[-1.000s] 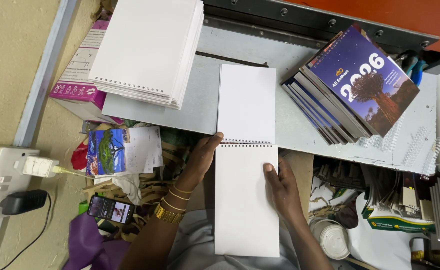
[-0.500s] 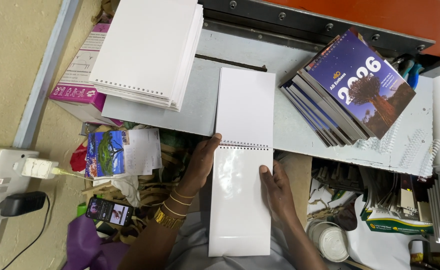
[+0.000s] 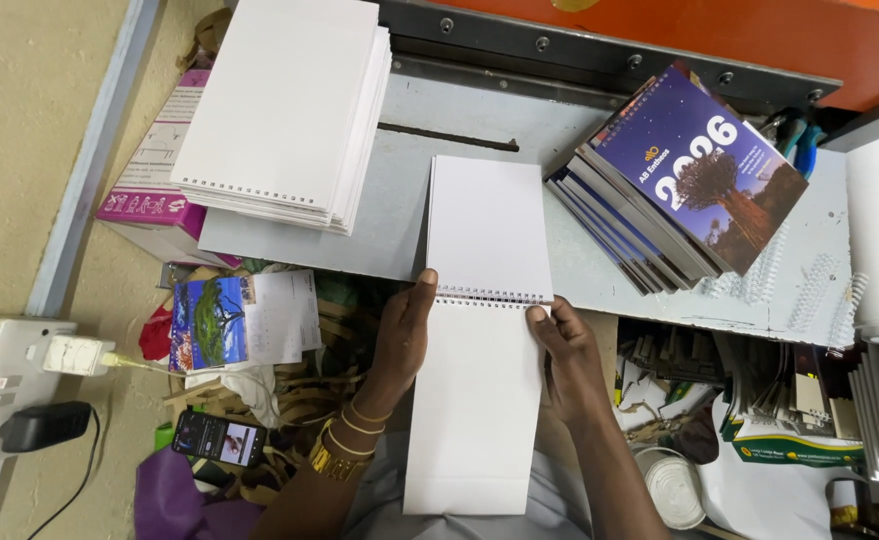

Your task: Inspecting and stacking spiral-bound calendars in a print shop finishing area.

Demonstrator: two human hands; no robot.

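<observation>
A white wire-bound pad (image 3: 482,330) lies open lengthwise, its upper half on the grey metal table (image 3: 460,200) and its lower half hanging toward my lap. My left hand (image 3: 405,335) grips its left edge at the wire spine (image 3: 490,296). My right hand (image 3: 565,355) holds the right edge at the same spine, fingers on the lower sheet. Both sheets are blank white.
A stack of punched white sheets (image 3: 285,110) sits at the table's left. A fanned pile of dark blue printed booklets (image 3: 685,185) lies to the right, with loose white wire combs (image 3: 800,285) beside it. A phone (image 3: 218,438), wall socket (image 3: 20,375) and clutter sit below left.
The pad has shifted slightly left and up the table. My hands have moved up to the wire spine.
</observation>
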